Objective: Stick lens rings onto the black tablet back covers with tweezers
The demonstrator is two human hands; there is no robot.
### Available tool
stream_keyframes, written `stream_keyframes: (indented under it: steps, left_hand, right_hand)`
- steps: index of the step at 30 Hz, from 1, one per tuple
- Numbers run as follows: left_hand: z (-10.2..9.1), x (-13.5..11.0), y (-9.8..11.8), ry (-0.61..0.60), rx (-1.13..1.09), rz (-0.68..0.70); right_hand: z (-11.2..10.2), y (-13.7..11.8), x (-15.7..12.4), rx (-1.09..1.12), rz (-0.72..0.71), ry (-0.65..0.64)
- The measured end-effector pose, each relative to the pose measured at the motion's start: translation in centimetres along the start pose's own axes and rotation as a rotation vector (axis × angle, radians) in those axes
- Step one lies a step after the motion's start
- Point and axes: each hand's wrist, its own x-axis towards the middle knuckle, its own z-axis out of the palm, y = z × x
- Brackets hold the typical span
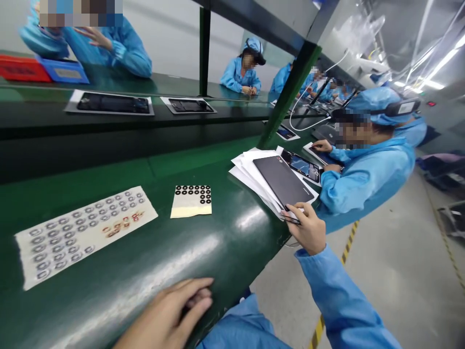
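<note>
My right hand (307, 229) pinches the near end of a dark grey tablet (281, 178), its back and small camera facing up. The tablet lies on a stack of white sheets (247, 175) near the bench edge. The fingers cover part of that end. Low in the view, my left hand (172, 310) hovers over or rests on the bench, fingers loosely curled, thumb apart, holding nothing. Ahead of it lies a small pale sheet with black ring stickers (191, 201). Further left is a long white sheet with rows of clear ring-shaped stickers (85, 232), some of them reddish.
The green bench (218, 261) ends at the right above the floor. Beside the stack, an opened tablet (303, 166) lies near a co-worker in blue (370, 169). A green post (290, 94) rises behind. Several devices, a red bin (23, 68) and a blue bin (63, 70) are beyond.
</note>
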Motion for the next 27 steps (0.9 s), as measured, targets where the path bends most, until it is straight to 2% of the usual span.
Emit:
stream_keyframes:
  steps: [3,5,9,12,15,20,22,24,25,27]
  left_hand:
    - [4.2,4.1,2.8,-0.179,-0.004,0.031]
    - [6.3,7.2,3.8,-0.255,-0.146,-0.009]
    - [9.4,12.9,4.9,-0.31,-0.422,-0.083]
    - [10.7,16.6,6.9,-0.267,-0.532,-0.056]
    - [11.2,20.1,10.3,-0.212,-0.715,-0.003]
    - [11.2,25.0,15.8,-0.118,-0.923,0.081]
    - [10.6,25.7,16.6,-0.059,-0.929,0.089]
    - [9.4,24.5,16.1,-0.012,-0.924,0.103]
    - [8.6,23.1,15.3,0.004,-0.922,0.115]
    - [6.8,18.5,12.6,0.023,-0.912,0.13]
  right_hand:
    - [0.7,0.4,-0.1,-0.049,-0.045,-0.03]
    - [1.1,0.9,-0.1,-0.094,-0.076,-0.019]
    - [1.4,2.1,0.8,-0.159,-0.226,-0.013]
    - [0.7,3.0,1.9,-0.136,-0.264,0.025]
    - [0.0,3.3,3.2,-0.074,-0.232,0.087]
    - [-0.2,1.0,4.8,-0.012,-0.235,0.062]
    - [-1.1,-0.6,5.0,0.056,-0.243,0.038]
    - [-2.8,-2.1,4.8,0.221,-0.253,0.065]
    - [-3.8,-2.6,4.5,0.326,-0.248,0.095]
    - [-5.7,-3.2,3.7,0.508,-0.198,0.146]
